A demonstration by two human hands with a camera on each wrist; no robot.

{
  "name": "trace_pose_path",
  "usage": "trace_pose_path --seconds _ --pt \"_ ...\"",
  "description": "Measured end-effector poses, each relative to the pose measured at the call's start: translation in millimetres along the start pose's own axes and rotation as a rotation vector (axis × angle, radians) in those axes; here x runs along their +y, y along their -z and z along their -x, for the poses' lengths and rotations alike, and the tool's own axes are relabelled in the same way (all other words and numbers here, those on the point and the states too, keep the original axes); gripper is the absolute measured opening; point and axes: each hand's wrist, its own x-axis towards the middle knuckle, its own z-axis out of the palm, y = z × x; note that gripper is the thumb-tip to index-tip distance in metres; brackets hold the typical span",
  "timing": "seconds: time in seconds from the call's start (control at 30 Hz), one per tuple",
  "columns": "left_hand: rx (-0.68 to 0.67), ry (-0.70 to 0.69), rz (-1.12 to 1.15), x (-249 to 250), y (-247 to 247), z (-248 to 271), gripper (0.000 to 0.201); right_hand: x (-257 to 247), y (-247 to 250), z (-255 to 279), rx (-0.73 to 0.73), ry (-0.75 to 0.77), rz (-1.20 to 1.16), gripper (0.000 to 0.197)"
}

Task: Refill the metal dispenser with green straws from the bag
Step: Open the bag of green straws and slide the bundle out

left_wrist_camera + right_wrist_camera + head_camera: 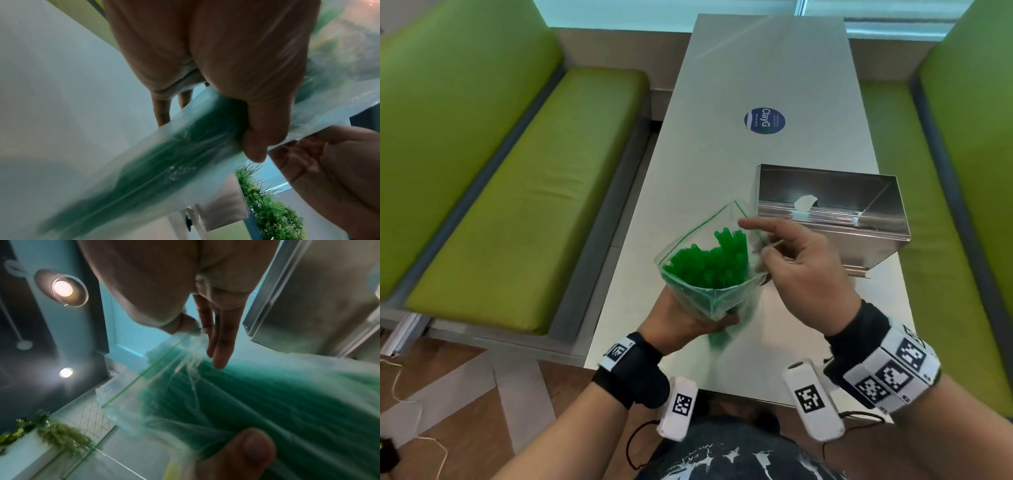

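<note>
A clear zip bag full of green straws stands upright above the table's near end, mouth open upward. My left hand grips the bag from below, and in the left wrist view its thumb wraps round the bag. At the right side of the bag's mouth my right hand pinches the rim, index finger stretched out over the straws; the plastic gathers at that pinch. Just right of the bag, the open-topped metal dispenser sits on the table, with no straws visible inside.
The long white table carries a round blue sticker beyond the dispenser. Green cushioned benches run along both sides. Cables lie on the floor at lower left.
</note>
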Motion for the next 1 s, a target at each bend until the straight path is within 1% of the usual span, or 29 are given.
trace_pose_path --seconds 0.07,0.1,0.2,0.3,0.33,0.4,0.47,0.5,0.53,0.57,0.6,0.63,0.7,0.73,0.77,0.8,0.83,0.9,0.93,1.0 --pt "0.031 -0.018 -0.042 4.0 -0.3 1.9 0.061 0.9 5.0 2.1 -0.058 0.068 0.163 0.03" --pt "0.035 -0.016 -0.035 6.9 -0.2 1.5 0.059 2.1 8.2 3.4 -0.119 0.073 0.195 0.029" --pt "0.008 -0.002 0.071 15.0 1.6 -3.1 0.057 10.4 16.1 7.7 -0.314 0.026 0.144 0.061" --pt "-0.081 -0.01 0.046 25.7 1.9 -5.1 0.058 18.6 10.2 13.1 -0.383 -0.032 0.073 0.082" --pt "-0.131 -0.015 0.022 30.1 0.6 -5.5 0.061 22.8 5.6 13.9 -0.394 -0.056 0.043 0.087" --pt "-0.209 -0.001 0.001 36.2 -2.0 -9.6 0.072 33.5 -3.4 14.1 -0.426 -0.124 -0.122 0.091" --pt "-0.241 -0.003 -0.052 40.5 -1.9 -16.6 0.092 42.4 -9.1 13.8 -0.461 -0.166 -0.237 0.096" --pt "-0.256 -0.021 -0.134 42.5 -1.2 -19.7 0.094 45.7 -11.5 13.5 -0.472 -0.173 -0.262 0.099" --pt "-0.272 -0.038 -0.228 45.0 -0.9 -21.9 0.089 48.2 -13.7 13.2 -0.478 -0.18 -0.285 0.101" --pt "-0.294 -0.051 -0.304 47.0 -0.1 -22.7 0.079 48.9 -15.1 13.5 -0.478 -0.189 -0.317 0.102" --pt "-0.313 -0.048 -0.342 47.9 0.4 -22.3 0.073 49.3 -16.8 13.8 -0.468 -0.199 -0.353 0.1" --pt "-0.317 -0.039 -0.353 48.8 1.4 -21.0 0.074 49.7 -17.7 13.7 -0.446 -0.207 -0.383 0.097" --pt "-0.28 -0.012 -0.365 50.6 9.5 -17.2 0.094 49.4 -16.6 13.0 -0.382 -0.213 -0.419 0.087" --pt "-0.258 -0.004 -0.38 52.3 16.4 -16.1 0.105 49.7 -14.4 12.1 -0.346 -0.213 -0.425 0.084" --pt "-0.243 0.0 -0.378 54.6 24.9 -14.5 0.111 50.9 -11.2 11.0 -0.302 -0.211 -0.412 0.084" --pt "-0.217 0.002 -0.329 58.8 32.7 -12.5 0.109 52.1 -7.2 10.0 -0.254 -0.203 -0.382 0.085" --pt "-0.16 0.002 -0.225 65.6 38.5 -10.5 0.101 53.8 -3.7 9.2 -0.212 -0.189 -0.35 0.085" --pt "0.028 -0.002 0.039 79.5 42.0 -8.7 0.077 56.1 0.4 9.8 -0.173 -0.169 -0.301 0.085" --pt "0.096 0.016 0.124 85.0 40.3 -10.3 0.073 56.9 0.3 10.7 -0.161 -0.16 -0.271 0.086" --pt "0.124 0.058 0.171 92.8 30.5 -16.3 0.069 54.5 -3.8 13.2 -0.149 -0.131 -0.212 0.087"
